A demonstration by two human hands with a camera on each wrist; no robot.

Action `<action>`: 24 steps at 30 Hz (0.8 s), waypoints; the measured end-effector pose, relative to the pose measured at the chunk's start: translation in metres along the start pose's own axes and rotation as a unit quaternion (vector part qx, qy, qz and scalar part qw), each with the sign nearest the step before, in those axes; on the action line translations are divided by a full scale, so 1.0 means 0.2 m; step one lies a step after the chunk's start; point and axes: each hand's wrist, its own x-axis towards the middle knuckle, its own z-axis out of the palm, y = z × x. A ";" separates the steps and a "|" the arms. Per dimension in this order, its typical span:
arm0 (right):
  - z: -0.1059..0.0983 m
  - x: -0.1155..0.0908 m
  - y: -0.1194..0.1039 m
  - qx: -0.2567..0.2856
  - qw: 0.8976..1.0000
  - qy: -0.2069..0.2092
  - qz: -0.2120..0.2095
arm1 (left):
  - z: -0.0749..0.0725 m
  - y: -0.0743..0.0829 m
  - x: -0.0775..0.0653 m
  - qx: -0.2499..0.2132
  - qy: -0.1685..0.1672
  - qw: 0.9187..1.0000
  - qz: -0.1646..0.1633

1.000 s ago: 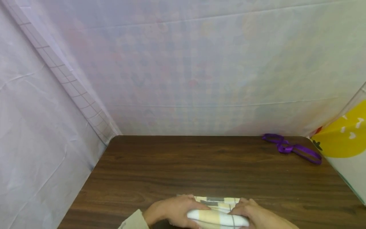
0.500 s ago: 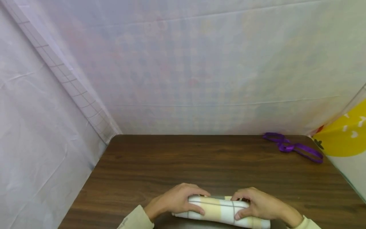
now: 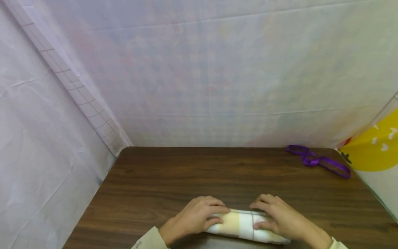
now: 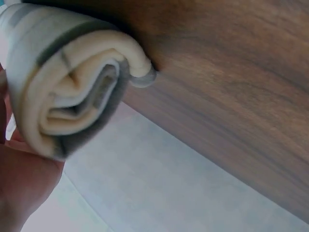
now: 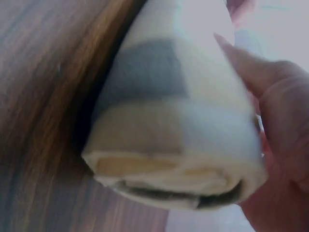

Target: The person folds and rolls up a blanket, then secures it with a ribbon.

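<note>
A plaid towel (image 3: 237, 223) in white, pale yellow and grey lies rolled into a cylinder near the front edge of the table. My left hand (image 3: 199, 214) grips its left part, thumb on the near side and fingers over the far side. On the right part, my right hand (image 3: 281, 218) holds it in much the same way, fingers bent over the far edge. The left wrist view shows the spiral layers at one end of the towel (image 4: 82, 96), with a small flap sticking out. In the right wrist view the other end of the towel (image 5: 183, 179) looks flatter.
Dark wood tabletop (image 3: 186, 173) stretches beyond the hands to a pale curtain (image 3: 199, 86). A looped purple ribbon (image 3: 314, 161) lies at the far right corner. White sheeting (image 3: 40, 145) hangs on the left, and a yellow printed cloth (image 3: 370, 152) on the right.
The loose far part of the towel has been taken up into the roll. Both hands have shifted slightly forward over it, and the right hand has moved a little farther out to the right.
</note>
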 end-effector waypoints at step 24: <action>0.12 -0.02 -0.05 -0.069 0.994 -0.071 0.049 | 0.14 0.00 -0.04 0.070 -0.087 0.992 -0.050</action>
